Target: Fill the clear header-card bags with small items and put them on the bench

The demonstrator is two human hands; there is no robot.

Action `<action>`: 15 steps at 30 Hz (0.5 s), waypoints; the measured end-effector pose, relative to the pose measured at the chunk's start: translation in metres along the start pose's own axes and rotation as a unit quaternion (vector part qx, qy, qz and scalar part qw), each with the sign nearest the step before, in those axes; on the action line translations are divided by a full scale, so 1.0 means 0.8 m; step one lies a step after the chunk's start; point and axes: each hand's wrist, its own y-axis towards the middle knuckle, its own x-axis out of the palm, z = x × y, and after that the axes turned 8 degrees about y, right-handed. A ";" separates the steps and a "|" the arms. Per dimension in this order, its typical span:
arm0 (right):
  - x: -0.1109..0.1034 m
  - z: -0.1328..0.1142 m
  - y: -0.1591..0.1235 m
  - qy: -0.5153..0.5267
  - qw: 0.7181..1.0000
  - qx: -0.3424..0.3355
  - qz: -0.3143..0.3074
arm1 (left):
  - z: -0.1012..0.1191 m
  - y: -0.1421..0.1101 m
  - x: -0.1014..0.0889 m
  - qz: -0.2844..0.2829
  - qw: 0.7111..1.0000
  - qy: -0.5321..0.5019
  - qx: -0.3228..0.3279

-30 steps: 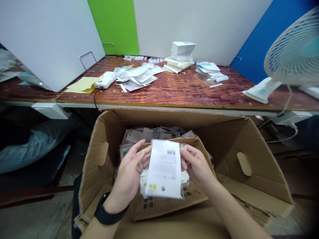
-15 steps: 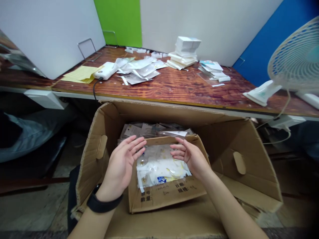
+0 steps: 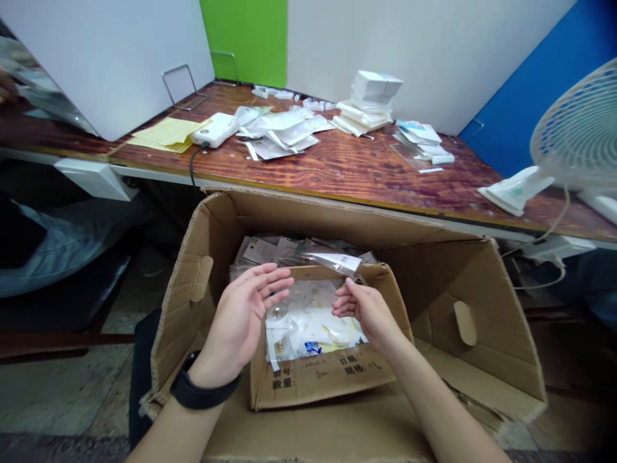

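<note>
Plastic packet [image 3: 339,260], glossy and thin, small rectangular cardboard box [image 3: 328,384]

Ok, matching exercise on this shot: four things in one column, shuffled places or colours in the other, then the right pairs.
Things
1. Wristband
2. Fan
3. Small box
4. Yellow paper

Places and colours
A. Inside the big box
B. Flat on the left part of the table
C. Black, around the wrist of the left hand
D. Standing upright, far right

Right pairs: 1-C, 2-D, 3-A, 4-B
</note>
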 end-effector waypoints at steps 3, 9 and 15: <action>-0.001 0.004 0.003 0.000 0.999 0.035 -0.001 | 0.001 0.000 0.000 -0.007 1.000 0.000 -0.008; 0.002 0.013 0.005 -0.055 0.998 0.009 -0.013 | 0.002 -0.001 0.001 -0.002 1.000 0.000 -0.017; 0.032 -0.028 0.016 -0.263 0.928 -0.264 -0.023 | -0.001 0.002 0.004 -0.012 1.000 -0.011 -0.026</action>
